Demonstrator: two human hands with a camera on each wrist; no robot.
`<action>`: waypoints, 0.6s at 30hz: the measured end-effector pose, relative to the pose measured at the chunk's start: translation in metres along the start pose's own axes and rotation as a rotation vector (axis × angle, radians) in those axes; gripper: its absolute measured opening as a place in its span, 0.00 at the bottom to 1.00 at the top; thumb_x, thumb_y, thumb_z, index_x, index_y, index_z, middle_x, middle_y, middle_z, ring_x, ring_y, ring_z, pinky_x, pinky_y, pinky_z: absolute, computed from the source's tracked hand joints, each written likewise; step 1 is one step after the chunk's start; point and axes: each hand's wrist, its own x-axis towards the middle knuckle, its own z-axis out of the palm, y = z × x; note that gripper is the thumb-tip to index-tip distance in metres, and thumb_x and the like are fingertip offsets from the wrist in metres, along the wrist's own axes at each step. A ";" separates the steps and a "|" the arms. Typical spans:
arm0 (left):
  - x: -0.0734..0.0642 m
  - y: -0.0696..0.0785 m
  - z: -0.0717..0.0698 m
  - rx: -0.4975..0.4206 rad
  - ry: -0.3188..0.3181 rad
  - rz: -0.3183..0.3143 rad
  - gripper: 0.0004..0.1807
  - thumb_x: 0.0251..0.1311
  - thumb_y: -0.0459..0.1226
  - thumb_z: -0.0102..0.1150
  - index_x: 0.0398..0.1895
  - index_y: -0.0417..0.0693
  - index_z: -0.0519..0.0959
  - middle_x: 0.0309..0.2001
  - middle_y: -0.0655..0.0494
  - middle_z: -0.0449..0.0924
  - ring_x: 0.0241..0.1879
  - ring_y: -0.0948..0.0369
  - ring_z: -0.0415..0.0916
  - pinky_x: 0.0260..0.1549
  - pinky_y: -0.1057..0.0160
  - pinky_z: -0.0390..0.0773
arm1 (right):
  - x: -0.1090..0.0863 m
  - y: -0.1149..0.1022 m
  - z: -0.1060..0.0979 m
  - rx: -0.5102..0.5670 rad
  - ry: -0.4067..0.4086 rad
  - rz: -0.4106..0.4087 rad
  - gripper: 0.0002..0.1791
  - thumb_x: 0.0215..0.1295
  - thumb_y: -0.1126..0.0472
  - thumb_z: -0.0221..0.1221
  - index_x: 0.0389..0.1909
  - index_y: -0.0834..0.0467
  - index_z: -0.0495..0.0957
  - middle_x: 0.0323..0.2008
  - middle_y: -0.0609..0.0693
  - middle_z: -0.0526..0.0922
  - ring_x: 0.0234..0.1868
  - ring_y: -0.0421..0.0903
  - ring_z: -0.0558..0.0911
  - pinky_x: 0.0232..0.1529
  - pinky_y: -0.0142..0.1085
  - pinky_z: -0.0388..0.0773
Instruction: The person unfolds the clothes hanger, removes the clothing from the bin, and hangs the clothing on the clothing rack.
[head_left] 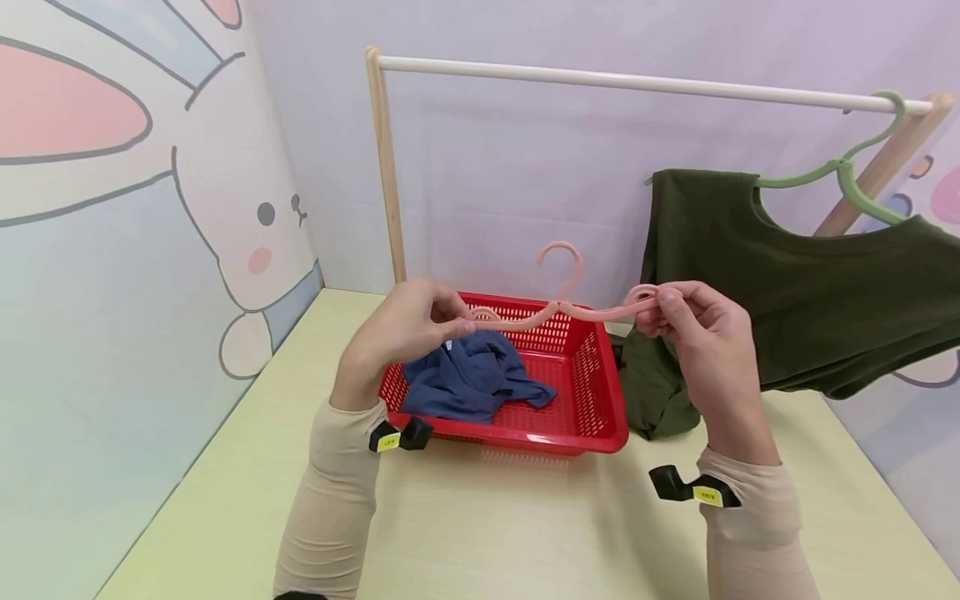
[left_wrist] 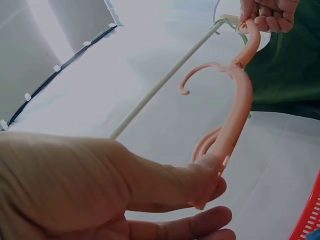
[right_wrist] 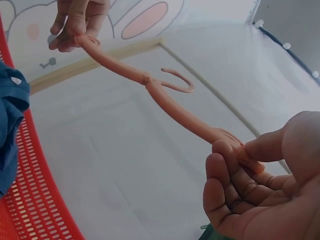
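A pink clothes hanger [head_left: 528, 321] is held up over the red basket [head_left: 517, 437], its hook pointing upward. My left hand [head_left: 408, 329] pinches one end of it between thumb and fingers. At the other end my right hand [head_left: 705, 333] grips the tip, with the thumb on top and the fingers curled below, as the right wrist view also shows. No garment is on this hanger. Under it, in the left part of the basket, lies a crumpled blue garment [head_left: 472, 379] with a small white tag.
Behind stands a wooden rack with a white rail [head_left: 600, 79]. On its right end a green hanger [head_left: 855, 171] carries a dark green shirt [head_left: 787, 292]. More dark green cloth [head_left: 660, 400] lies on the table [head_left: 525, 533] beside the basket. A bunny-printed panel [head_left: 165, 333] borders the left.
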 end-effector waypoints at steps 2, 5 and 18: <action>0.000 0.001 0.001 0.008 -0.009 -0.003 0.05 0.73 0.36 0.74 0.45 0.44 0.93 0.38 0.52 0.89 0.39 0.53 0.81 0.40 0.57 0.82 | 0.000 0.001 0.002 0.051 -0.012 0.017 0.13 0.82 0.63 0.64 0.55 0.71 0.83 0.41 0.55 0.92 0.40 0.46 0.91 0.49 0.31 0.89; 0.000 0.002 0.001 0.019 -0.012 0.001 0.05 0.72 0.36 0.75 0.44 0.43 0.93 0.38 0.51 0.89 0.39 0.53 0.80 0.39 0.58 0.81 | 0.000 0.001 0.006 0.091 -0.030 0.036 0.15 0.83 0.63 0.64 0.56 0.73 0.81 0.42 0.56 0.92 0.41 0.47 0.91 0.50 0.32 0.90; -0.003 0.001 -0.002 -0.010 0.033 0.004 0.04 0.73 0.35 0.74 0.44 0.43 0.92 0.38 0.50 0.88 0.39 0.52 0.81 0.39 0.56 0.82 | 0.000 -0.001 0.013 -0.060 -0.037 0.054 0.15 0.80 0.61 0.67 0.56 0.70 0.84 0.41 0.54 0.93 0.39 0.45 0.92 0.48 0.30 0.89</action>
